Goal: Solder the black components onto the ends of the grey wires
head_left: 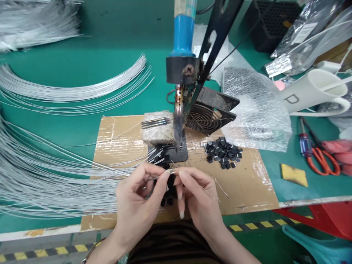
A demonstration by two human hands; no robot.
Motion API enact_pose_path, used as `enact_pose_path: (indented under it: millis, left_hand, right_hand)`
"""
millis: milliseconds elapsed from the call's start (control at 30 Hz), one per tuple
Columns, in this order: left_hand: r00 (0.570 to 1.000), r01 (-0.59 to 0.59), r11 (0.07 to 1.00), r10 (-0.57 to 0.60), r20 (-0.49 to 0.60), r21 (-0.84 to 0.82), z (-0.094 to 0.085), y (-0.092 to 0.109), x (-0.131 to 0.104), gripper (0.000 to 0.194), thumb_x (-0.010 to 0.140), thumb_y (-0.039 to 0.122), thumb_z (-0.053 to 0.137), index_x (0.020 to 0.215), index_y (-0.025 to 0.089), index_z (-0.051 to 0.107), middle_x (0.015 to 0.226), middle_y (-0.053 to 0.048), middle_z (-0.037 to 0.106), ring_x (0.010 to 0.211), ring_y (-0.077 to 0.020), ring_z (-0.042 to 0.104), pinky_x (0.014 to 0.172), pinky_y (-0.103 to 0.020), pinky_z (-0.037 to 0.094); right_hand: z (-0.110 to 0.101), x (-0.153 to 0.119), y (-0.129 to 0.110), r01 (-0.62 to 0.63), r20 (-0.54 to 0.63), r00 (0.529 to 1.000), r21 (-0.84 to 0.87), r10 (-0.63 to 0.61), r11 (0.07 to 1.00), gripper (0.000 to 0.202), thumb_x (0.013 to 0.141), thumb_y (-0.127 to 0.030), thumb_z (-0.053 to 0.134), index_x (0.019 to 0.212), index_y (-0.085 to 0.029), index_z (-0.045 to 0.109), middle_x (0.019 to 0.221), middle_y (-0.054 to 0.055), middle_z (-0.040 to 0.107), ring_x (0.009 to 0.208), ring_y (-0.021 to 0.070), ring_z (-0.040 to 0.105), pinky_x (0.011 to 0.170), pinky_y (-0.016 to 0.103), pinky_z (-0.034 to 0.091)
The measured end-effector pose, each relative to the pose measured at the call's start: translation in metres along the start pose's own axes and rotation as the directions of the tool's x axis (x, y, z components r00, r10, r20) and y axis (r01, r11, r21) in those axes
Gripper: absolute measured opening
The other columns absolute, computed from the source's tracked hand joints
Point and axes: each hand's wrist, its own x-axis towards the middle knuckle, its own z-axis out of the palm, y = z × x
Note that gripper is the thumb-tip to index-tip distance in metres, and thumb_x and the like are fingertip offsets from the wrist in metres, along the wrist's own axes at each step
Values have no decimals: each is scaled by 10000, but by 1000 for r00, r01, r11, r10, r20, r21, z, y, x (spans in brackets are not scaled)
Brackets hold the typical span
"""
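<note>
My left hand (141, 200) pinches the end of a thin grey wire between thumb and forefinger. Its fingertips nearly meet those of my right hand (198, 194), whose thumb and forefinger close on something too small to make out. Both hands are over the cardboard sheet (247, 183), just below a soldering iron (178, 106) clamped tip down on a stand. Black connector pieces on wire ends lie partly hidden behind my fingers. Beyond my right hand is a pile of small black parts (223, 152). Long grey wires (55, 183) spread out at the left.
A small fan (209, 112) and a wrapped block (158, 137) flank the iron. Bubble wrap (253, 99), a white mug (305, 91), a yellow sponge (293, 175), orange-handled scissors (323, 161) and a screwdriver (305, 145) are at the right. More wire bundles (77, 93) lie at the upper left.
</note>
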Motion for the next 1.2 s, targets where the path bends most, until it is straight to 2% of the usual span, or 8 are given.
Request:
enact_pose_path:
  millis: [233,567,800,1000,1200]
  left_hand:
    - [999,-49,998,49,-7,48,-1,-1,-3,65,942,228,706,880,220,694,675,29,678,549,-92,559,504,-198,404]
    - [994,-108,992,109,-7,67,0,-3,-3,53,925,207,727,876,214,705,706,12,714,576,-106,610,510,-197,438]
    - [990,-144,985,144,6,97,0,-3,-3,69,929,199,722,868,225,702,639,43,647,499,-86,496,459,-202,374]
    - [984,-176,978,173,40,115,-2,-2,-2,76,928,189,719,866,229,699,583,73,505,481,-78,371,447,-208,313]
    - [977,-211,968,204,63,133,-6,0,-2,82,923,172,715,874,233,692,583,82,447,480,-74,331,435,-209,263]
  right_hand:
    - [-1,-2,3,15,26,1000,-81,-13,997,126,917,-325,808,929,-204,842,623,-35,684,373,50,606,352,101,481]
    - [-5,-3,3,32,40,999,-79,-29,996,130,930,-333,797,938,-210,839,663,-33,700,393,49,620,359,106,513]
    - [-2,-4,0,-4,31,999,-36,5,999,149,891,-328,832,839,-189,822,640,-37,694,352,37,586,337,94,476]
    - [-1,0,-8,-40,44,998,-7,40,999,166,835,-327,869,778,-180,816,631,-36,696,327,40,569,306,101,444]
    - [-3,3,-14,-77,54,995,-40,79,996,178,817,-318,880,734,-178,809,605,-35,691,323,36,553,310,103,447]
